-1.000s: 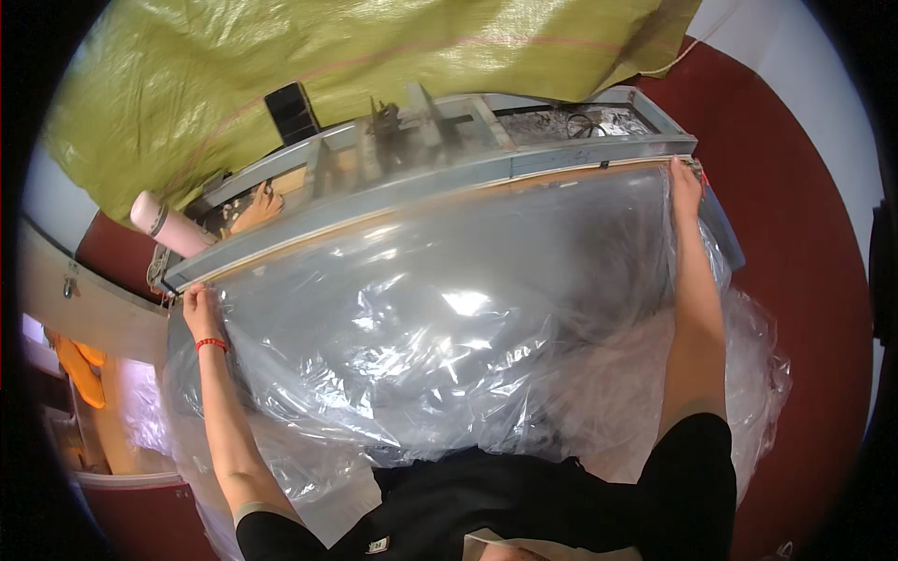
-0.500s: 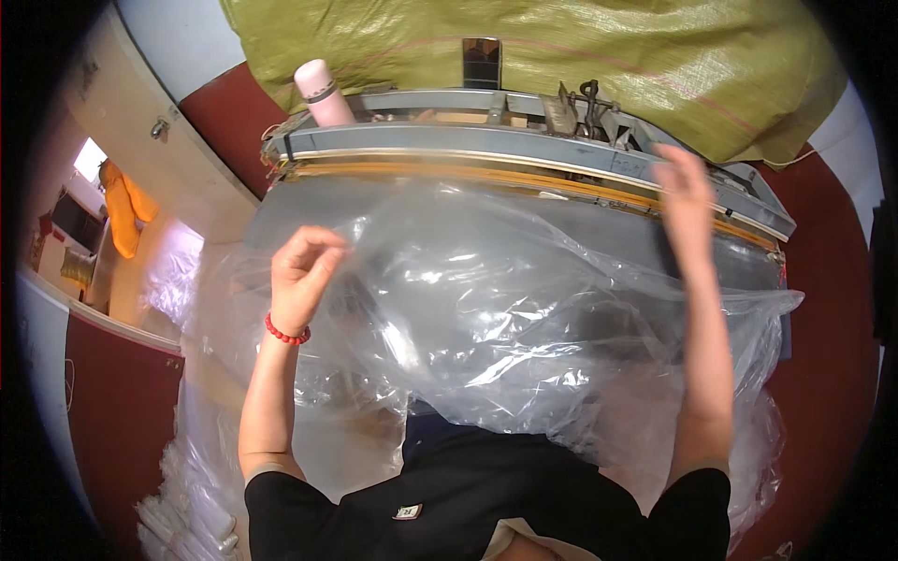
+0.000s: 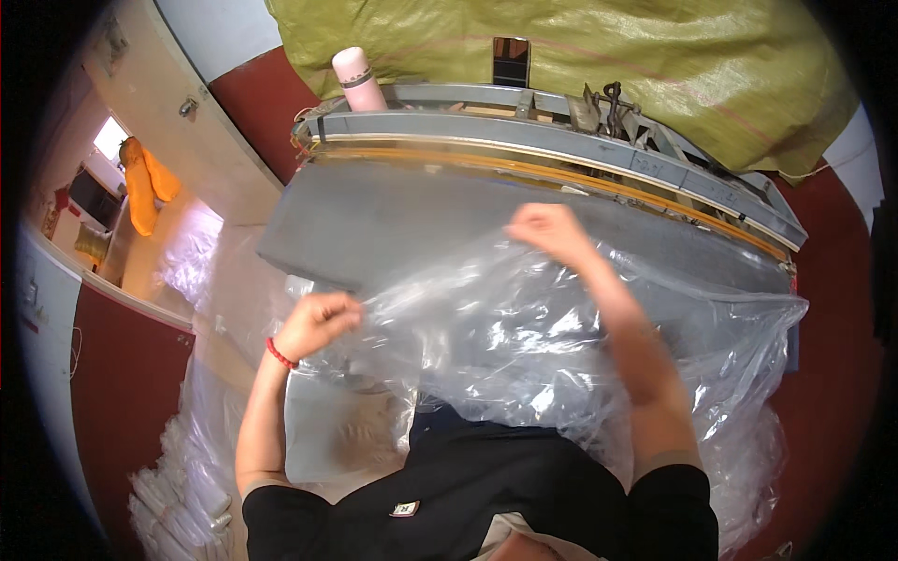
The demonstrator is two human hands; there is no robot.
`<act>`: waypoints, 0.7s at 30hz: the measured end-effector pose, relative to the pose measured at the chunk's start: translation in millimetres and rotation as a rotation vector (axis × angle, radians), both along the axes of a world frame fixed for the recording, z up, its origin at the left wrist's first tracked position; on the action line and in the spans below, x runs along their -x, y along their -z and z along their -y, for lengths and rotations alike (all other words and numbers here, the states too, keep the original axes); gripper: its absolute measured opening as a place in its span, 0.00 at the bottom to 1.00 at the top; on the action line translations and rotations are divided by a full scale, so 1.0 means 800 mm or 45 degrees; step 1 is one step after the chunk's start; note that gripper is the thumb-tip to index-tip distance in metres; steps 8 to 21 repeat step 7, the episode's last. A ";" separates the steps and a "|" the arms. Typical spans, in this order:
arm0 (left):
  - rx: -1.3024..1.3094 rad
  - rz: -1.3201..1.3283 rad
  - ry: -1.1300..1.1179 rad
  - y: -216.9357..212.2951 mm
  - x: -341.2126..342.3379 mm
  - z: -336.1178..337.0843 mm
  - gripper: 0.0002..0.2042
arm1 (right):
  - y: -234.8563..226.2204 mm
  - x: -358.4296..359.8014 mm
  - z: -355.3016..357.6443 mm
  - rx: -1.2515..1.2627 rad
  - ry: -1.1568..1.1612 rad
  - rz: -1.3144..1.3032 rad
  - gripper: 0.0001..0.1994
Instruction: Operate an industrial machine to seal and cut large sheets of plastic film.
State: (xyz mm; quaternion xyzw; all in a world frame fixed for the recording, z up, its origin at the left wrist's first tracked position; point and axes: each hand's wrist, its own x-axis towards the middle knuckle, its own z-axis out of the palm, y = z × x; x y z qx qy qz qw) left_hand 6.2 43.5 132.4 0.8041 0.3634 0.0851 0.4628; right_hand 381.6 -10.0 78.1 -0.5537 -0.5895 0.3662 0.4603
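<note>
Bare grey tabletop (image 3: 374, 224) lies open in the upper left of centre, ahead of my left hand (image 3: 316, 323). The crumpled clear plastic sheet (image 3: 524, 346) fills the middle and right, under my right hand (image 3: 552, 229). Across the top, the metal rail (image 3: 561, 140) and pink bottle (image 3: 355, 79) block further reach

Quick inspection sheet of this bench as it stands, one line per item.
Surface: grey bench, partly bare, metal bar frame along the far edge.
Job's things: clear plastic sheet, crumpled, draped over the near edge.
Clutter: pink bottle and dark metal parts behind the frame.
Hands: left hand and right hand both closed on the sheet.
Cables: nothing seen.
Surroundings: green tarp behind; plastic stacks on the floor, left.
</note>
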 end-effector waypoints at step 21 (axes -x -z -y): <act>-0.042 -0.251 0.571 0.094 0.005 0.026 0.06 | 0.024 -0.258 0.259 0.133 1.108 0.083 0.04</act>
